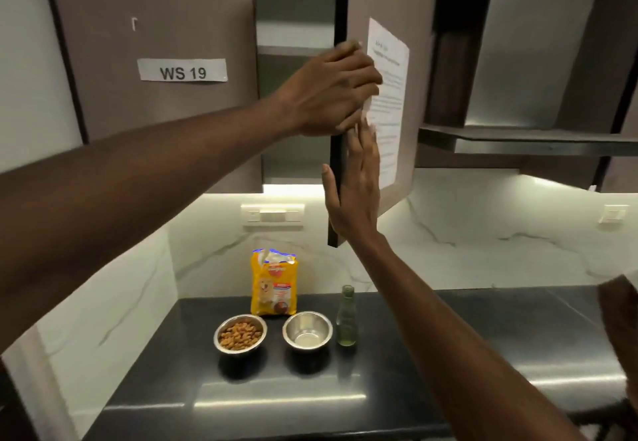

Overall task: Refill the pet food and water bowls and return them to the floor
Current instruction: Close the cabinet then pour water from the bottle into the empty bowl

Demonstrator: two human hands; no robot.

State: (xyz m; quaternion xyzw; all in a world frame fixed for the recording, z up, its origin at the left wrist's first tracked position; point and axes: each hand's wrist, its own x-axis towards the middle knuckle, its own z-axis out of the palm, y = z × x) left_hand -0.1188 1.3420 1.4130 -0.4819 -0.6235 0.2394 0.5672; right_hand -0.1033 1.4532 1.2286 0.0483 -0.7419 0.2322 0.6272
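Observation:
Two steel bowls stand on the black counter [483, 354]. The left bowl [240, 333] holds brown kibble. The right bowl [307, 330] looks empty or holds a little clear liquid. A yellow pet food bag [273, 283] stands upright behind them, torn at the top. A clear glass bottle [347, 316] stands right of the bowls. Both hands are raised far above these. My left hand [331, 90] wraps the edge of an upper cabinet door [340, 129]. My right hand [355, 185] lies flat against the same door, fingers apart.
A printed sheet [388, 95] is taped on the swung-out door. The cabinet behind shows bare shelves [293, 47]. A "WS 19" label [182, 70] sits on the left door. A switch plate [272, 214] is on the marble backsplash. A dark shelf [518, 138] juts out at right.

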